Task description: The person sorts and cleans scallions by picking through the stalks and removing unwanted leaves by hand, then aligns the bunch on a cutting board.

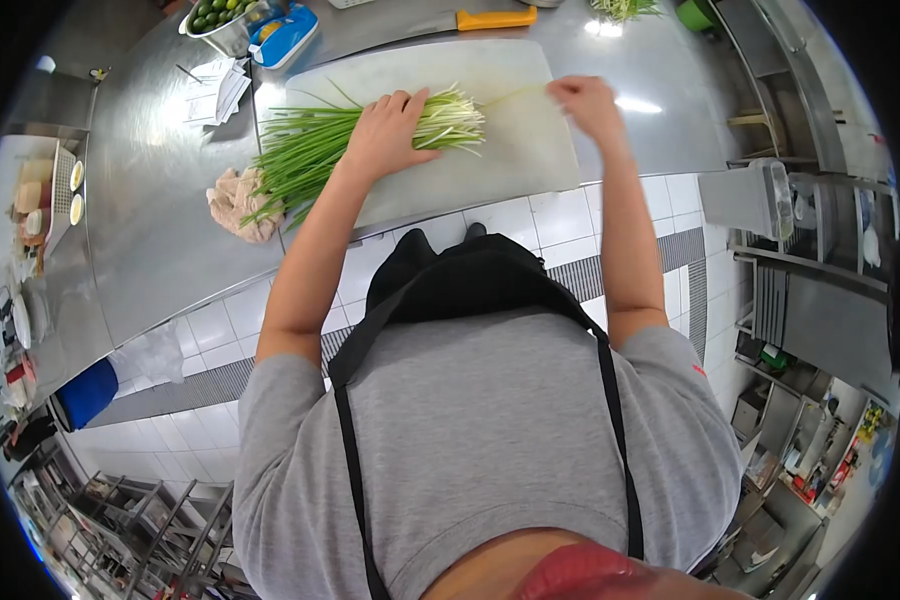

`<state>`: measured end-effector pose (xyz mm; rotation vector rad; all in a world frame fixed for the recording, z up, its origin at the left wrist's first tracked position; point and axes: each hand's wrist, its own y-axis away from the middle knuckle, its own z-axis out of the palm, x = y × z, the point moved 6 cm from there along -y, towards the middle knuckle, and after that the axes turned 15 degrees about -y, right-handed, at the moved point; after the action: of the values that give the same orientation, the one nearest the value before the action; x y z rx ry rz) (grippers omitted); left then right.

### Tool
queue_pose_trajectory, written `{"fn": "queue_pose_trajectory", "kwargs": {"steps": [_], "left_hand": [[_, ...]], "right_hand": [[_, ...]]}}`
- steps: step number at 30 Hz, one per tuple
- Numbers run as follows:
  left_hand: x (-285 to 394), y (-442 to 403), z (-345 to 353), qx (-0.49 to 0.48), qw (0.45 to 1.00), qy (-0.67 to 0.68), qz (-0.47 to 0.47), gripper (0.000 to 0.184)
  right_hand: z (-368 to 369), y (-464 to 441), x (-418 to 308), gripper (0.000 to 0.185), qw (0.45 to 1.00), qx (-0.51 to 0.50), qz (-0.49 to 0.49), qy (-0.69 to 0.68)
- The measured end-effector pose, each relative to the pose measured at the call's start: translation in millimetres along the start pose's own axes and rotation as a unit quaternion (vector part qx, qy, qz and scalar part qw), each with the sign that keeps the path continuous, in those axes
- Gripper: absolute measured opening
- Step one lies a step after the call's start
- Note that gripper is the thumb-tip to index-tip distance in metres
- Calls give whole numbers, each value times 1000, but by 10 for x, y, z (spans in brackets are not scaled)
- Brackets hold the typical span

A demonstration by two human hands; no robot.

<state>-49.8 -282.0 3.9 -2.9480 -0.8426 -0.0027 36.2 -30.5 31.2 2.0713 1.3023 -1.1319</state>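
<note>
The fingers of the right hand (588,105), near the upper right of the frame, are drawn together in a pinch, slightly blurred. A thin pale strand (518,96) runs from their tips leftward to the white ends of a bundle of green stalks (315,150). The fingers of the left hand (382,135) lie partly spread across the top of that bundle, tips toward the top of the frame, with the thumb held out to the right, beside the pale part.

The bundle lies left of the right fingertips, its long axis slanting from the green tips at lower left up to the white ends at right, which face the pinch. The left hand is the nearer one, resting right on the stalks; the right hand is apart from them, joined only by the strand.

Underneath is a pale cutting board (530,150); the green tips reach past its left edge to a crumpled cloth (235,205). Farther out, toward the upper left, are some papers (215,92), a blue pack (288,38) and a container of green fruit (215,18). Above the board lies a knife with an orange handle (495,19). All rest on a steel table (150,190).
</note>
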Motion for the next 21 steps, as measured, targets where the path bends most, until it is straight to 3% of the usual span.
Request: {"fn": "queue_pose_trajectory", "kwargs": {"steps": [1,4,7,8,9,10,12,13,15,16,17,19,21], "left_hand": [[2,1,-40,-9,1000,-1,-7,90],[-167,55,-348,131,989,-45,-58,96],[-801,270,-865,294,938,148,-111,81],[-1026,366,-992,357,902,206,-131,72],[-1168,485,-1130,394,875,221,-175,63],[-1283,621,-1252,430,844,233,-219,54],[-1456,823,-1354,484,797,281,-228,48],[-1436,901,-1391,480,790,298,-240,45],[-1201,878,-1337,398,858,234,-227,49],[-962,768,-1281,336,894,252,-157,64],[-679,647,-1250,216,949,188,-132,88],[-316,326,-768,142,989,26,-29,107],[-125,139,-289,22,995,-93,-15,115]], "right_hand": [[-283,3,-155,20,997,71,-5,-37],[-771,63,-737,14,939,249,-72,-225],[-341,-62,-935,12,895,196,-185,-357],[-113,24,-1073,12,920,227,-239,-214],[231,124,-1208,12,937,175,-263,-148],[521,202,-1269,12,928,134,-293,-188],[1108,256,-1054,22,962,1,-273,-30],[1190,287,-985,32,963,-32,-268,3],[1265,320,-850,55,958,-101,-259,69],[1303,312,-868,67,945,-142,-276,100],[1317,295,-916,79,931,-182,-289,129],[1452,237,-956,109,889,-308,-266,212],[1606,205,-863,106,849,-337,-265,309]]}}
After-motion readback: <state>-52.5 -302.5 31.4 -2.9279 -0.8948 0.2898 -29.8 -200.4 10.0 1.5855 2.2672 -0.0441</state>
